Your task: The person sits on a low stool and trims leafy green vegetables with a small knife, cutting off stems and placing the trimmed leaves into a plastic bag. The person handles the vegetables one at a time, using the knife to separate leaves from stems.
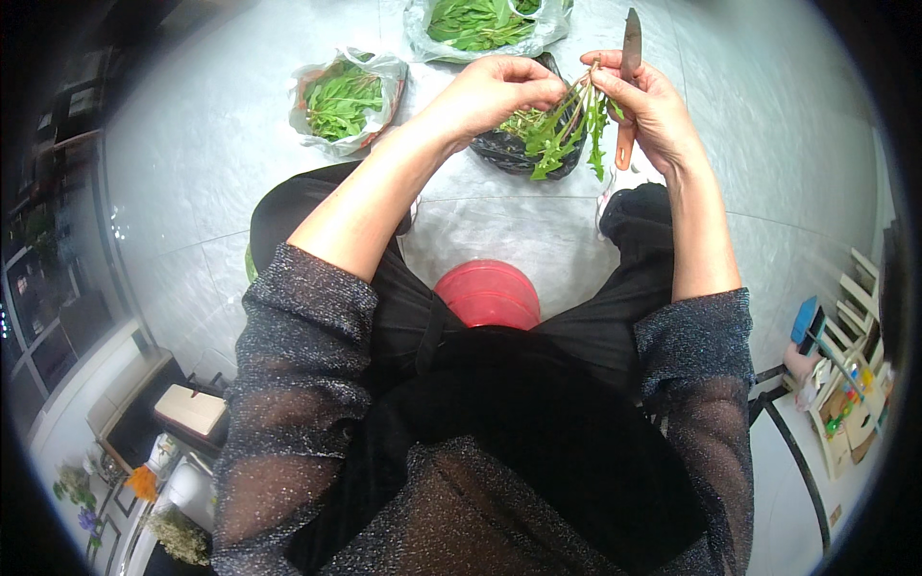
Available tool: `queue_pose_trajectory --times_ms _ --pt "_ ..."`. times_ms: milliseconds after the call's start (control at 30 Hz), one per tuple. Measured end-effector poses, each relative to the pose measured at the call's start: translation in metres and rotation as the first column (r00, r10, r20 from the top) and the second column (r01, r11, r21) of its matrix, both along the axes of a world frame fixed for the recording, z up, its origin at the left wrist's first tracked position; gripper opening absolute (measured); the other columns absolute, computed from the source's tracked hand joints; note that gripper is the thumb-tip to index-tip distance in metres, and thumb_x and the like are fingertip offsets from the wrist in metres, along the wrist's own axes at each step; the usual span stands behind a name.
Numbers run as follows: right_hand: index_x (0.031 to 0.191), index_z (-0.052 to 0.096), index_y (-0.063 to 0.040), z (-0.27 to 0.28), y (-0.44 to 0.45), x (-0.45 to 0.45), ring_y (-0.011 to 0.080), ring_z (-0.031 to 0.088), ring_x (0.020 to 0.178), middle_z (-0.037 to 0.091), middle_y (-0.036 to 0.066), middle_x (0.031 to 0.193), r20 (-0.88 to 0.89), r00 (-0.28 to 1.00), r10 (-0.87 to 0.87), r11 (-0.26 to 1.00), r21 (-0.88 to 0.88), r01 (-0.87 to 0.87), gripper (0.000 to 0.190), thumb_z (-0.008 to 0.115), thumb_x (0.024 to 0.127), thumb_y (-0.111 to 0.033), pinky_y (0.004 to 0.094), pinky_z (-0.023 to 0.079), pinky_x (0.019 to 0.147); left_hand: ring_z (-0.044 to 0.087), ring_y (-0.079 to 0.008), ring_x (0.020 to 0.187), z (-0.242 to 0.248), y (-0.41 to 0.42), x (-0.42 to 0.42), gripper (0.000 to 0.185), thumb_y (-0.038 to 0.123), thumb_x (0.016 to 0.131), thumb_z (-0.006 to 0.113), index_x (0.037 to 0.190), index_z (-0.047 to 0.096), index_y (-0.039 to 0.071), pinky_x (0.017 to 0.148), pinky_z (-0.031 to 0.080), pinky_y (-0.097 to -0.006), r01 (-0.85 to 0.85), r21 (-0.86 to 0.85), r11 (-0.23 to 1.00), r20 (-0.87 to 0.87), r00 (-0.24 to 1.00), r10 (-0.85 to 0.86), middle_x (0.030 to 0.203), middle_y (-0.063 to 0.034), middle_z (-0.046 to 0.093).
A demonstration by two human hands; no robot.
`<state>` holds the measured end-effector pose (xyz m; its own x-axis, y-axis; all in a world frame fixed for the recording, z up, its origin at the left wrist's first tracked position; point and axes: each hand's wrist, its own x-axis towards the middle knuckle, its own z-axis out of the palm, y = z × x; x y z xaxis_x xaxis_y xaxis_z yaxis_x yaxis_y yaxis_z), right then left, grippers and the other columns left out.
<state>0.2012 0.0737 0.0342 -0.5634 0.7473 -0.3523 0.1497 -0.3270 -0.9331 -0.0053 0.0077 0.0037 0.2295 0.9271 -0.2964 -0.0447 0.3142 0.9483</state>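
Observation:
My right hand (pixel 652 97) grips a knife (pixel 631 43) with an orange handle, its blade pointing away from me. Between the thumb and fingers of that same hand is a leafy green plant (pixel 555 147), resembling a dandelion, with its root end up and jagged leaves hanging. My left hand (pixel 515 90) has thumb and fingertips pinched together right beside the stems; whether a leaf is caught between them is hidden. Below both hands sits a black plastic bag (pixel 511 155) with greens and trimmings in it, partly covered by the hanging leaves.
Two pale plastic bags of leafy greens, one at the left (pixel 342 104) and one at the far side (pixel 479 29), stand on the grey tiled floor (pixel 216 144). A red plastic stool or bucket (pixel 490 291) shows between my legs. At the right is a cream rack (pixel 853 389) with small items.

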Motion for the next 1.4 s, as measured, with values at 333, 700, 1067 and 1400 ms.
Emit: queue_pose_trajectory --times_ms 333,700,1067,1400 --pt "0.112 0.059 -0.002 -0.007 0.005 0.004 0.0043 0.047 0.06 0.065 0.003 0.093 -0.074 0.996 -0.049 0.997 -0.061 0.044 0.03 0.065 0.088 -0.019 0.0174 0.035 0.044 0.061 -0.0087 0.085 0.002 -0.001 -0.001 0.021 0.022 0.088 0.066 0.097 0.066 0.004 0.08 0.046 -0.0222 -0.041 -0.046 0.998 0.03 0.999 0.043 0.089 -0.0025 0.067" --pt "0.11 0.059 -0.002 -0.011 0.007 0.003 0.0021 0.042 0.059 0.066 0.003 0.093 -0.145 0.979 -0.14 0.986 -0.114 0.124 0.023 0.062 0.091 -0.013 0.0171 0.033 0.053 0.064 -0.0117 0.08 0.004 0.001 -0.003 0.018 0.017 0.088 0.065 0.097 0.065 0.001 0.076 0.05 -0.0236 -0.148 -0.065 0.987 0.11 0.982 0.154 0.087 -0.0061 0.067" --pt "0.115 0.055 0.003 -0.009 0.008 0.004 0.0017 0.036 0.056 0.064 0.007 0.097 -0.295 0.919 -0.261 0.939 -0.298 0.171 0.026 0.058 0.092 -0.009 0.0165 0.033 0.051 0.059 -0.0093 0.075 -0.001 0.0 0.002 0.016 0.014 0.081 0.071 0.093 0.067 0.004 0.071 0.049 -0.0258 -0.312 0.326 0.893 -0.263 0.877 0.402 0.088 -0.0023 0.065" --pt "0.117 0.053 0.004 -0.014 0.006 -0.002 0.0016 0.036 0.055 0.062 0.006 0.096 -0.345 0.897 -0.276 0.928 -0.34 0.154 0.029 0.058 0.092 -0.009 0.0158 0.033 0.051 0.055 -0.0053 0.077 0.009 -0.012 0.023 0.024 0.026 0.087 0.068 0.096 0.069 0.004 0.072 0.044 -0.0217 -0.048 0.045 0.998 -0.113 0.992 0.053 0.083 0.0017 0.065"
